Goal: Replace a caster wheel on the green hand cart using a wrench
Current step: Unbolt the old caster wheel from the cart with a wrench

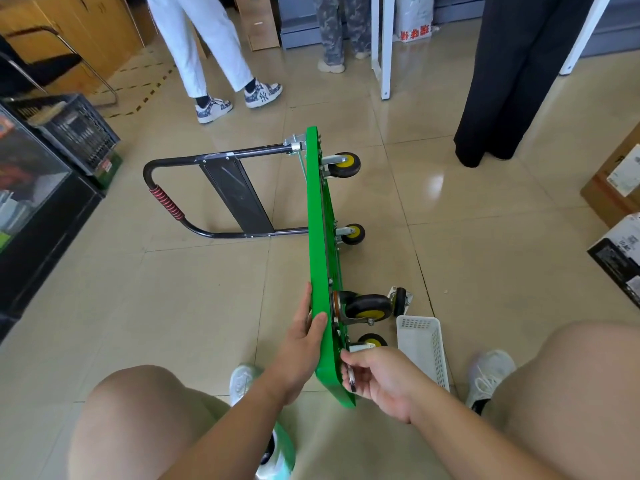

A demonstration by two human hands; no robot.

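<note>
Right hand [379, 379] is pinching a metal tool [352, 380] at the near corner of the green cart [320, 237]; left hand [304, 337] is gripping its deck edge; the cart is standing on its side on the floor tiles [173, 306], casters [367, 308] pointing right.

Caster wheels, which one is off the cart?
The loose caster lying just beyond the white basket; the other four are mounted on the green cart.
</note>
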